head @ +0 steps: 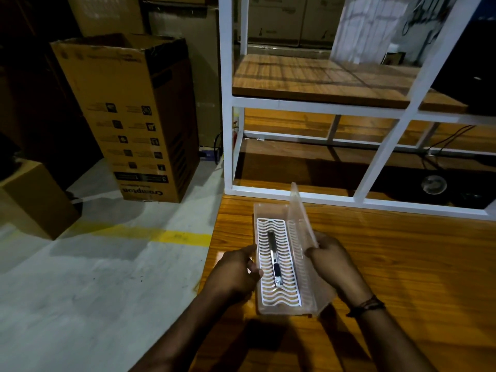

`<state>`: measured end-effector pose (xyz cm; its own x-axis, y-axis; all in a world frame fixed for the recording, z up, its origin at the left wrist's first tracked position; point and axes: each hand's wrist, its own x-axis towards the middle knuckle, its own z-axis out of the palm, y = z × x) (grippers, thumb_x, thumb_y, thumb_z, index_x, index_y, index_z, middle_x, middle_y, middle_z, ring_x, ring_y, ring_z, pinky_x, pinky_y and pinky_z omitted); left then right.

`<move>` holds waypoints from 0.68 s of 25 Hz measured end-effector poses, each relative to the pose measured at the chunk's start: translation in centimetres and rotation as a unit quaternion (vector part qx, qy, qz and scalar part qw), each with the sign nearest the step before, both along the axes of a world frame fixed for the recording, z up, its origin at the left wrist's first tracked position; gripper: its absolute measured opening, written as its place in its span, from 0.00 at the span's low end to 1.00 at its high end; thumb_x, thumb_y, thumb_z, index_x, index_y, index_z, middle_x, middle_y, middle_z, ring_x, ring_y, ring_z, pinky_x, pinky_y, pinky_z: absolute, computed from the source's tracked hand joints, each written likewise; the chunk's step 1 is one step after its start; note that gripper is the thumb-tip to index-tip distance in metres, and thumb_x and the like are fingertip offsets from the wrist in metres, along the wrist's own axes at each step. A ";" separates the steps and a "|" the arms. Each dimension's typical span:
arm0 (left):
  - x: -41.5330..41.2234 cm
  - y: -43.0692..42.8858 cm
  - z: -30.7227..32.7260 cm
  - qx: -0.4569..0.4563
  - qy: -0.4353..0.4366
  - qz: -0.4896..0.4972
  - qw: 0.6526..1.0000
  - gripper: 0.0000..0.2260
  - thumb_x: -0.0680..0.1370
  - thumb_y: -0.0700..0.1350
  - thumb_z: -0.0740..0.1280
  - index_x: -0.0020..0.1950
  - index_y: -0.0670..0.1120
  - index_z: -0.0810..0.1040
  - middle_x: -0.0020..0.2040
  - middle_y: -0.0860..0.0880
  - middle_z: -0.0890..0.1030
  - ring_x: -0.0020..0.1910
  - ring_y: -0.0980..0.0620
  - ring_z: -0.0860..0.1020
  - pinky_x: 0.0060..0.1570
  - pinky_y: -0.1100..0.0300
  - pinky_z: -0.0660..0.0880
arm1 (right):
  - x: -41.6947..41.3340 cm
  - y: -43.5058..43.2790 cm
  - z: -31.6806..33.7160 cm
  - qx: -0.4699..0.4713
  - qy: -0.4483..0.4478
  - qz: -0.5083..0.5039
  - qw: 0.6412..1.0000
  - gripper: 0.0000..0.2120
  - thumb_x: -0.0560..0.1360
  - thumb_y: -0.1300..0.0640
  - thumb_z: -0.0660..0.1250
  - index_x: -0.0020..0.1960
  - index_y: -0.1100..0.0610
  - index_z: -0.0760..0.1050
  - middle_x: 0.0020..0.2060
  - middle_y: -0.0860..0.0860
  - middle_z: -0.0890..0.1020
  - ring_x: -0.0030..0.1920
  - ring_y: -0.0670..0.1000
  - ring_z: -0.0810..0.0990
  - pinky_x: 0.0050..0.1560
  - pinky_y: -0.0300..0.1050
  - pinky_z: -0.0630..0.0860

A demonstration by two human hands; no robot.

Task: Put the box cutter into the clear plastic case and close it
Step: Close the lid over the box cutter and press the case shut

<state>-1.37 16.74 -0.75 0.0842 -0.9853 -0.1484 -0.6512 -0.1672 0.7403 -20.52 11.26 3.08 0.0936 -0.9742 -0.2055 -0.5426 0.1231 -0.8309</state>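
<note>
The slim silver box cutter (pixel 275 260) lies lengthwise on the white wavy grid insert (pixel 277 264) inside the clear plastic case (pixel 258 210), which sits on the wooden table (pixel 402 264). The left hand (pixel 236 272) grips the case's left wall, fingers curled. The right hand (pixel 331 260) pinches the raised, half-open clear lid (pixel 302 218) at its edge.

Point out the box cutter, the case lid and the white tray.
box cutter (pixel 275 260), head view, middle of its metal body.
case lid (pixel 302 224), head view, raised clear panel.
white tray (pixel 264 229), head view, wavy slats left of the cutter.
</note>
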 end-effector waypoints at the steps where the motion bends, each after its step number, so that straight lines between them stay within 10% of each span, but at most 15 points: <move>1: 0.0 0.0 -0.1 -0.001 -0.001 0.001 1.000 0.25 0.79 0.47 0.71 0.76 0.55 0.70 0.48 0.56 0.81 0.48 0.54 0.82 0.51 0.56 0.81 | 0.5 0.2 0.0 0.007 -0.032 0.000 0.999 0.16 0.76 0.63 0.66 0.56 0.44 0.80 0.54 0.50 0.86 0.46 0.47 0.84 0.50 0.49 0.81; 4: 0.1 -0.1 -0.3 0.005 0.012 0.007 1.000 0.26 0.79 0.47 0.71 0.76 0.56 0.70 0.46 0.58 0.81 0.44 0.57 0.81 0.48 0.58 0.80 | 1.4 1.1 -1.2 0.074 -0.084 0.006 0.994 0.29 0.76 0.54 0.72 0.73 0.39 0.68 0.62 0.47 0.80 0.54 0.51 0.83 0.49 0.49 0.83; 8: 0.3 -0.1 -0.5 0.015 0.038 0.009 0.999 0.27 0.78 0.46 0.72 0.76 0.57 0.70 0.44 0.56 0.82 0.41 0.56 0.83 0.46 0.55 0.82 | 2.4 1.4 -3.5 0.034 0.076 0.028 0.996 0.39 0.64 0.28 0.69 0.71 0.22 0.57 0.78 0.51 0.65 0.73 0.59 0.69 0.67 0.62 0.74; 11: 0.4 0.1 -0.9 0.030 0.087 0.024 0.995 0.27 0.78 0.47 0.73 0.76 0.56 0.71 0.47 0.53 0.84 0.38 0.51 0.85 0.42 0.51 0.85 | 3.1 2.1 -3.9 0.039 0.202 0.063 0.977 0.43 0.65 0.24 0.65 0.76 0.26 0.49 0.82 0.54 0.52 0.76 0.63 0.56 0.73 0.61 0.57; 17: 0.9 0.2 -2.1 0.057 0.170 0.045 0.983 0.31 0.78 0.40 0.73 0.78 0.55 0.67 0.48 0.50 0.83 0.32 0.49 0.83 0.39 0.44 0.84 | 4.2 3.1 -4.6 -0.010 0.315 0.070 0.947 0.49 0.64 0.17 0.52 0.79 0.34 0.46 0.81 0.61 0.46 0.76 0.66 0.51 0.71 0.62 0.55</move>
<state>-0.48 16.91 -2.84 0.0972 -0.9511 -0.2931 -0.3471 -0.3084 0.8857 -16.29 14.37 -1.47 0.0875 -0.9655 -0.2453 -0.9407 0.0009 -0.3391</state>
